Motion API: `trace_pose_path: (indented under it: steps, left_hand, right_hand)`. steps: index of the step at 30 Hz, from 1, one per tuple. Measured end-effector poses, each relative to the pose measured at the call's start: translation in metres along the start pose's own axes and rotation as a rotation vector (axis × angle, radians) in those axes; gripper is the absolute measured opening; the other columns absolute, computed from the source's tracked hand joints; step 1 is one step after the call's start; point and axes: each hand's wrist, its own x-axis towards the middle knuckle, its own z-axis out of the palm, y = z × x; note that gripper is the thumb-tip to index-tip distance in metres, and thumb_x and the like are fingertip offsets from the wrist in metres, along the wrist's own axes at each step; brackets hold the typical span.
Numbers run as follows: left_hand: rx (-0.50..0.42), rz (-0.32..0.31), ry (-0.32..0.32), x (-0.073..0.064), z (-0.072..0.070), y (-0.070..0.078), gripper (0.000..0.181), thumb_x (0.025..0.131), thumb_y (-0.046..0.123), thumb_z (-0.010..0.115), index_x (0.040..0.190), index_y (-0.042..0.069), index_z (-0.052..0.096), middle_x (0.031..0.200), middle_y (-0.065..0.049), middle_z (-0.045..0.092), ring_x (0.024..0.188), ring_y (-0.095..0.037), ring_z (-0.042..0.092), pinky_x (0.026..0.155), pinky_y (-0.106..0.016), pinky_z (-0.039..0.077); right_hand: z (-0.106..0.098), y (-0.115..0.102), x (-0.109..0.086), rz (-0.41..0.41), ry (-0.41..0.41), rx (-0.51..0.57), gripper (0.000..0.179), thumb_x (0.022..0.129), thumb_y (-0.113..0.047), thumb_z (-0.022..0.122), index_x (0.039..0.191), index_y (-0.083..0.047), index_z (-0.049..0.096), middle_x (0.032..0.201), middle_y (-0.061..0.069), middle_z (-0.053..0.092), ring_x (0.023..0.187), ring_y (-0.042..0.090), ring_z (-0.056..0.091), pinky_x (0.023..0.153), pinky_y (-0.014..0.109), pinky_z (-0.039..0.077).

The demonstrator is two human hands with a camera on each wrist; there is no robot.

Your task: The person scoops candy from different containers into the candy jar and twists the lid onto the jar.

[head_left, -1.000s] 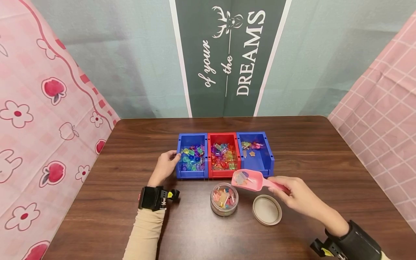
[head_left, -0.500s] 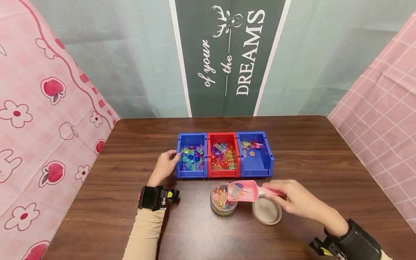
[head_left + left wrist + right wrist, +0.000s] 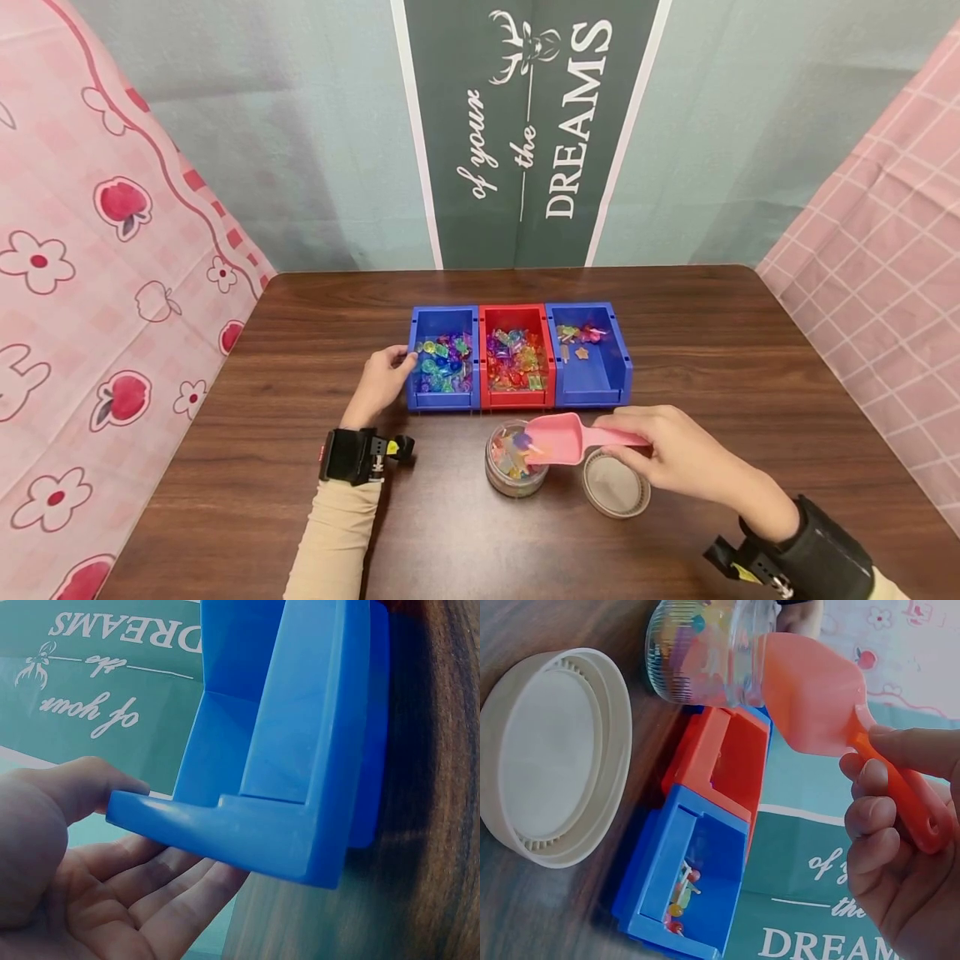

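My right hand (image 3: 678,454) grips the handle of a pink scoop (image 3: 558,437). The scoop's front lip is over the mouth of a clear jar (image 3: 504,485), tipped toward it. Small colourful pieces are at the lip and in the jar; in the right wrist view the scoop (image 3: 814,694) meets the jar's rim. My left hand (image 3: 380,383) pinches the side wall of the left blue bin (image 3: 444,319), thumb on one side and fingers on the other, as the left wrist view shows. That bin holds blue, green and purple translucent pieces.
A red bin (image 3: 517,317) with mixed pieces stands in the middle of the row. Right of it is another blue bin (image 3: 588,379) with a few pieces. A cream lid (image 3: 615,485) lies inside-up right of the jar. Fabric backdrops surround the wooden table (image 3: 247,467).
The scoop has moved down and left from beside the right blue bin to the jar, then tipped. Pieces in it have slid toward the lip. My left hand has stayed still.
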Motion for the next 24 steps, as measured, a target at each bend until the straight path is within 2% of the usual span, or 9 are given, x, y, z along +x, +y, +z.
trace_pose_path:
  steps: [6,15,24]
  left_hand:
    - [-0.007,-0.010,-0.006,0.0006,-0.0011,0.0023,0.042,0.100,0.020,0.048,0.129,-0.009,0.053,0.121,-0.028,0.063,0.109,-0.033,0.062,0.098,-0.047,0.051]
    - [-0.011,-0.011,-0.003,-0.0008,0.0004,0.0026,0.041,0.100,0.018,0.049,0.128,-0.010,0.054,0.120,-0.028,0.063,0.109,-0.034,0.062,0.097,-0.047,0.052]
    - [-0.014,-0.011,0.004,0.0004,0.0016,0.0011,0.040,0.099,0.017,0.049,0.127,-0.011,0.054,0.119,-0.029,0.064,0.107,-0.034,0.062,0.096,-0.046,0.052]
  right_hand:
    - [-0.0039,-0.0004,-0.0014,0.015,0.017,-0.006,0.028,0.072,-0.005,0.080,0.098,-0.013,0.071,0.084,-0.007,0.072,0.068,-0.009,0.045,0.057,0.004,0.036]
    - [-0.0073,0.0015,-0.0060,0.022,0.034,-0.017,0.028,0.073,-0.009,0.081,0.099,-0.012,0.072,0.084,-0.004,0.073,0.070,-0.009,0.046,0.057,0.006,0.035]
    - [-0.0085,0.0026,-0.0073,0.015,0.056,-0.029,0.029,0.071,-0.007,0.081,0.098,-0.011,0.072,0.085,-0.003,0.073,0.071,-0.009,0.046,0.059,0.006,0.035]
